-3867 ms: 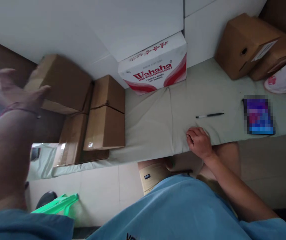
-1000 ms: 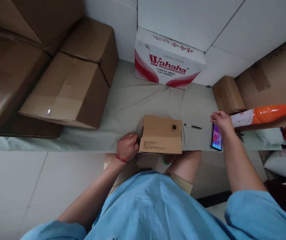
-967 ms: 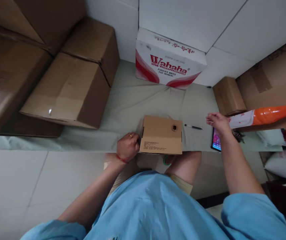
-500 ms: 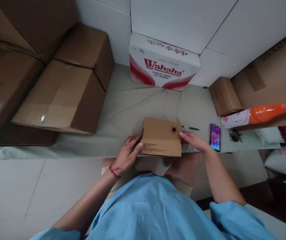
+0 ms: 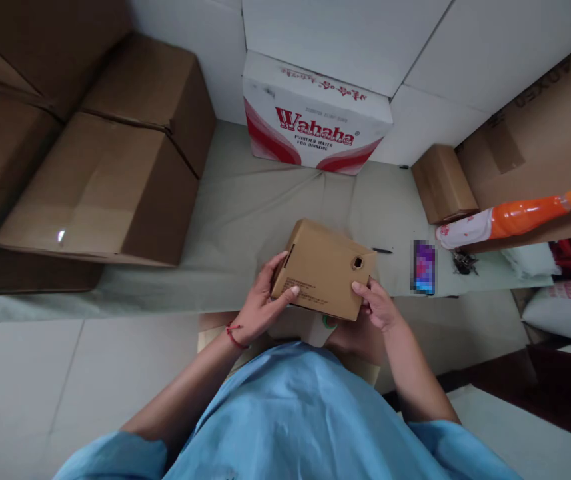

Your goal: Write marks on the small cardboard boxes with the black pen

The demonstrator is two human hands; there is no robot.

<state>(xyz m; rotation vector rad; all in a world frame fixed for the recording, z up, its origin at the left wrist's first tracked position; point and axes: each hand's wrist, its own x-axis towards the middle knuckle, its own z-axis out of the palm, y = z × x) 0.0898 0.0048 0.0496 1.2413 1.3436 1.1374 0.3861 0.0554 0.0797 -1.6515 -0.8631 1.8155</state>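
Note:
A small brown cardboard box (image 5: 322,270) with printed lines and a round cut-out hole is held tilted at the front edge of the covered table. My left hand (image 5: 266,298) grips its left side, thumb on the printed face and fingers around the edge. On the right, my right hand (image 5: 375,303) pinches the lower corner below the hole, thumb on the face. The fingers behind the box are partly hidden. A dark pen (image 5: 383,251) lies just beyond the box's right side.
Large cartons (image 5: 90,180) are stacked at the left. A white and red Wahaba-style water carton (image 5: 315,127) stands against the wall. To the right are a phone (image 5: 424,267), keys (image 5: 464,262), an orange drink bottle (image 5: 520,217) and a small carton (image 5: 444,183). The green cloth (image 5: 235,200) covers the table.
The small box has been lifted and tilted, its right side turned down toward me. Both hands have closed on it; my right hand has moved down to the lower corner. The view has shifted slightly.

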